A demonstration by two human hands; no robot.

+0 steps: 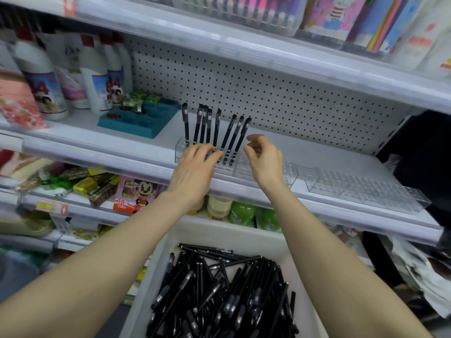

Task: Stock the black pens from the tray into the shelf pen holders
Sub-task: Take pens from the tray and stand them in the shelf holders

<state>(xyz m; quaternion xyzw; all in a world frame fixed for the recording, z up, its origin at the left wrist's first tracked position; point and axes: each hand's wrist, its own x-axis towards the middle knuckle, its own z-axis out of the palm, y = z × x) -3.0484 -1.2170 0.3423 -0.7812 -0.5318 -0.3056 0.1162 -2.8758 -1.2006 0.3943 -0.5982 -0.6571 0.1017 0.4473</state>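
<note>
Below both empty, open-fingered hands, left hand (pixel 195 164) and right hand (pixel 263 158), white tray (pixel 161 259) holds loose black pens (pixel 219 296); clear holder (pixel 234 164) just ahead.

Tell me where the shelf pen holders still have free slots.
Free: the clear holder right of the standing pens, and the far-right holder. Crowded: the left holder, where the left hand rests; right hand hovers beside it.

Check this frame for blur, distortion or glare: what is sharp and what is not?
Head view: the standing pens and the tray of pens are fairly sharp; the bottles at far left and the shelf edges are smeared by blur; the wide-angle lens bows the shelf rails; lighting is even, with no harsh glare.
</note>
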